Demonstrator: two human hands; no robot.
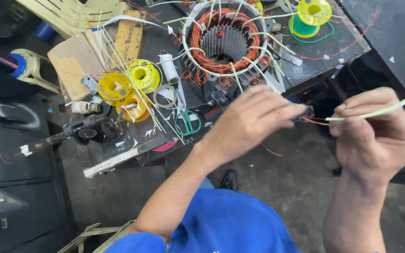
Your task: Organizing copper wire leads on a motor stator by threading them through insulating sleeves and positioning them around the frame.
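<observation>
Midair, we pinch a pale sleeve [376, 111] in our right hand [376, 136] while our left hand [249, 122] grips a copper wire [316, 122].
Both meet right of the stator [223, 42]; a slip could fray the strand.

The person wears a bright blue short-sleeved shirt [221, 225], plain and unpatterned, its smooth fabric filling the near middle of the view. The shirt's left sleeve [134, 242] ends above the elbow in a rounded hem at the near edge, and the left forearm beyond it is bare, long and lean. The left hand [249, 122] is bare too: no glove, ring or watch shows on it. The right forearm, on the right of the view, is also bare up to the frame's near edge, with fine hair along it, and the right hand [376, 136] likewise carries no glove, ring or wristband. A dark shoe [229, 179] shows just beyond the shirt.
</observation>
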